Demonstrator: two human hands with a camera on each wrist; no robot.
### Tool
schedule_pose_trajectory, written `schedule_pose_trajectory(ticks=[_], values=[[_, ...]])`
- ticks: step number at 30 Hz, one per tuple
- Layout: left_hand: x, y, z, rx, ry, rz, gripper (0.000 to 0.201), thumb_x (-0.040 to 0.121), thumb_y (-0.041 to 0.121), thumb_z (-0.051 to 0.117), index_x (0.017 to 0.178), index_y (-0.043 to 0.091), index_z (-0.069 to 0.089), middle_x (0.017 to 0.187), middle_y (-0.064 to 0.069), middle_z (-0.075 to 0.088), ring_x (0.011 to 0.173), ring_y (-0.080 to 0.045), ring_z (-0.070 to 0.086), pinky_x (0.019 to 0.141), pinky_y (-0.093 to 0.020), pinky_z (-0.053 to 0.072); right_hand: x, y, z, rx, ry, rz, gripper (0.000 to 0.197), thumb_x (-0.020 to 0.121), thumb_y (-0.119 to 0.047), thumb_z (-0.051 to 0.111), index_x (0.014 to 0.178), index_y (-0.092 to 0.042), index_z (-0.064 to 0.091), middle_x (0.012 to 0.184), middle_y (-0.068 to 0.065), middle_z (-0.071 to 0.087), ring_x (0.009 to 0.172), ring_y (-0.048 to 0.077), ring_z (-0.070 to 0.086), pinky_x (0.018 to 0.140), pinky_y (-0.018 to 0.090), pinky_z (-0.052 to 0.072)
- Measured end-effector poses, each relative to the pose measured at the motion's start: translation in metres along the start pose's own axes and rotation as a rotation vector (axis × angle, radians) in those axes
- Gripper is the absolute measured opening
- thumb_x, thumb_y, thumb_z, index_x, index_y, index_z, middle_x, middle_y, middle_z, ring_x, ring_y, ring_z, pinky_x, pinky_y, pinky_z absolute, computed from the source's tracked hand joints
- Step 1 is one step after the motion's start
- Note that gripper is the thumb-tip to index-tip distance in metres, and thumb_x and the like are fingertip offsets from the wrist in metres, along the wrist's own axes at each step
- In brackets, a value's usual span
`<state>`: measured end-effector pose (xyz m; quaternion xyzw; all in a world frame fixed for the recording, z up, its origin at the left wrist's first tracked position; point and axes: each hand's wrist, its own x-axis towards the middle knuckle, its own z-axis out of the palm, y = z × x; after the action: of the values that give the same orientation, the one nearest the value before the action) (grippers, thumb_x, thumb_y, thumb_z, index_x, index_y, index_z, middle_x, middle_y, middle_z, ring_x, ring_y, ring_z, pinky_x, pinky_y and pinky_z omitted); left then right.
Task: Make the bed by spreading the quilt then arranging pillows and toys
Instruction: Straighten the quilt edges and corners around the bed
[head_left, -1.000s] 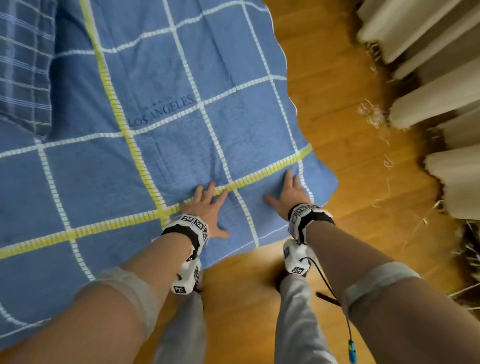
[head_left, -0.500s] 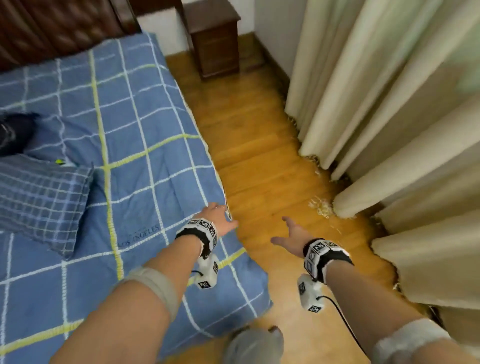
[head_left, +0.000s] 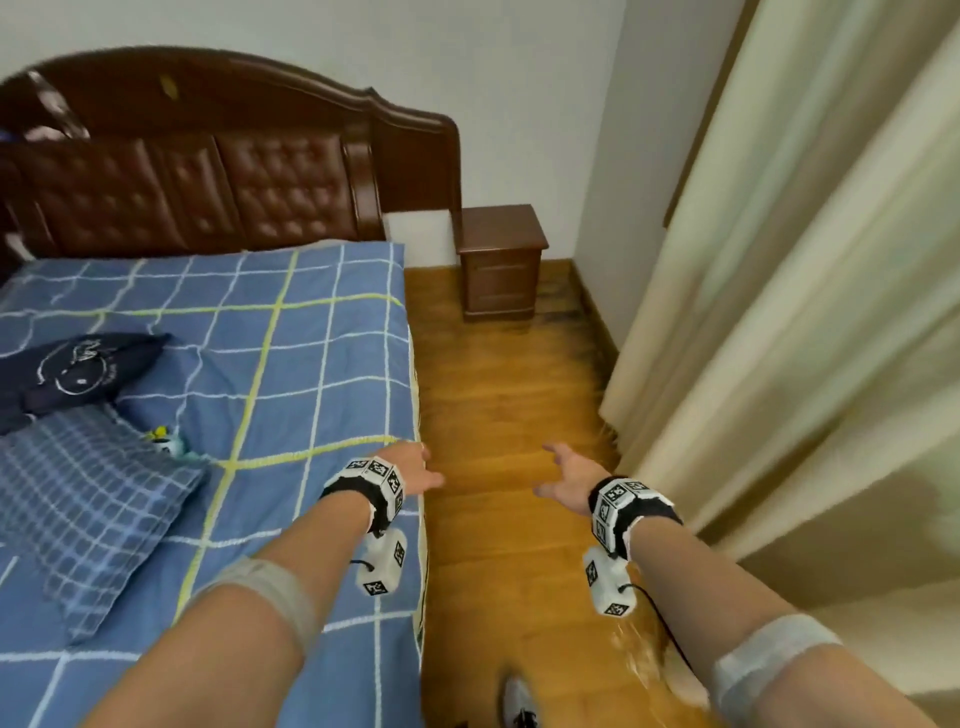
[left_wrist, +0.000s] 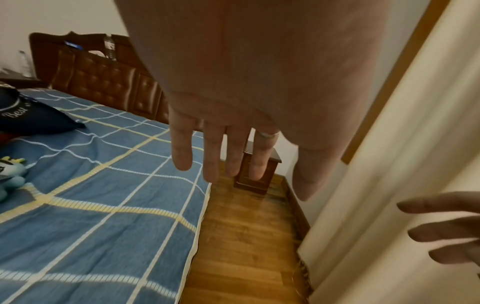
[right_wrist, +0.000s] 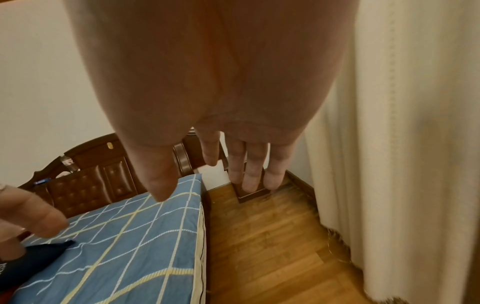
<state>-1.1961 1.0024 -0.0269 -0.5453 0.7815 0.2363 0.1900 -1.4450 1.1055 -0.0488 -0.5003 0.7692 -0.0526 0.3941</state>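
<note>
The blue checked quilt (head_left: 291, 374) lies spread flat over the bed, reaching up to the brown padded headboard (head_left: 218, 192). On it, near the left edge of the head view, sit a dark navy pillow (head_left: 72, 371), a blue plaid pillow (head_left: 88, 504) and a small blue toy (head_left: 169, 441) between them. The left hand (head_left: 410, 467) hovers over the quilt's floor-side edge, fingers straight and spread — an empty, loose grip. The right hand (head_left: 569, 475) hangs over the wooden floor (head_left: 498, 415), fingers relaxed, holding nothing — beside the cream curtain (head_left: 779, 338). A brown nightstand (head_left: 501, 260) stands in the corner.
</note>
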Motion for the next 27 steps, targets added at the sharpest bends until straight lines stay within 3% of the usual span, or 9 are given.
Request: schedule_pose_trajectory(ticks=[5, 9, 11, 16, 19, 23, 27], values=[[0.072, 0.020, -0.079, -0.021, 0.060, -0.055, 0.061, 0.089, 0.052, 0.055, 0.139, 0.019, 0.046, 0.141, -0.007, 0.052, 0.123, -0.027, 0.054, 0.099, -0.038, 0.046, 0.090, -0.020, -0.091, -0.054, 0.037, -0.049, 0.077, 0.088, -0.038, 0.065, 0.151, -0.029, 0.021, 0.145, 0.008, 0.048, 0.121, 0.027, 0.056, 0.098, 0.036, 0.049], [0.129, 0.034, -0.132, -0.059, 0.064, -0.079, 0.064, 0.089, 0.053, 0.055, 0.143, 0.020, 0.043, 0.143, -0.007, 0.050, 0.127, -0.028, 0.051, 0.105, -0.039, 0.043, 0.161, -0.049, -0.143, -0.068, -0.021, -0.087, 0.070, 0.091, -0.035, 0.063, 0.150, -0.026, 0.026, 0.144, 0.008, 0.049, 0.116, 0.024, 0.059, 0.088, 0.031, 0.051], [0.168, 0.032, -0.155, -0.088, 0.061, -0.092, 0.064, 0.088, 0.054, 0.055, 0.143, 0.022, 0.045, 0.141, -0.006, 0.053, 0.126, -0.027, 0.052, 0.106, -0.040, 0.043, 0.208, -0.064, -0.164, -0.062, -0.060, -0.115, 0.069, 0.091, -0.036, 0.063, 0.149, -0.025, 0.028, 0.144, 0.008, 0.049, 0.119, 0.024, 0.057, 0.094, 0.034, 0.050], [0.285, 0.021, -0.213, -0.144, 0.073, -0.189, 0.055, 0.090, 0.047, 0.056, 0.136, 0.018, 0.051, 0.135, -0.006, 0.057, 0.123, -0.027, 0.055, 0.105, -0.039, 0.044, 0.352, -0.103, -0.217, -0.133, -0.134, -0.216, 0.063, 0.091, -0.036, 0.063, 0.147, -0.027, 0.034, 0.146, 0.003, 0.048, 0.123, 0.023, 0.054, 0.099, 0.035, 0.048], [0.359, 0.010, -0.248, -0.203, 0.111, -0.285, 0.056, 0.088, 0.049, 0.056, 0.137, 0.023, 0.050, 0.140, -0.004, 0.054, 0.127, -0.026, 0.052, 0.108, -0.041, 0.041, 0.447, -0.127, -0.258, -0.187, -0.186, -0.265, 0.062, 0.091, -0.037, 0.063, 0.145, -0.024, 0.038, 0.145, 0.002, 0.048, 0.127, 0.021, 0.051, 0.099, 0.030, 0.044], [0.439, -0.014, -0.299, -0.316, 0.157, -0.393, 0.054, 0.088, 0.052, 0.056, 0.136, 0.028, 0.050, 0.141, 0.002, 0.054, 0.127, -0.021, 0.052, 0.108, -0.036, 0.041, 0.566, -0.183, -0.313, -0.270, -0.223, -0.317, 0.056, 0.089, -0.040, 0.063, 0.140, -0.023, 0.046, 0.141, 0.001, 0.053, 0.124, 0.021, 0.054, 0.103, 0.032, 0.044], [0.489, -0.053, -0.349, -0.436, 0.182, -0.501, 0.050, 0.090, 0.050, 0.055, 0.135, 0.028, 0.051, 0.136, 0.004, 0.057, 0.125, -0.020, 0.054, 0.106, -0.034, 0.042, 0.661, -0.272, -0.339, -0.384, -0.318, -0.428, 0.052, 0.085, -0.043, 0.064, 0.133, -0.027, 0.051, 0.136, -0.002, 0.056, 0.121, 0.018, 0.056, 0.103, 0.033, 0.045]])
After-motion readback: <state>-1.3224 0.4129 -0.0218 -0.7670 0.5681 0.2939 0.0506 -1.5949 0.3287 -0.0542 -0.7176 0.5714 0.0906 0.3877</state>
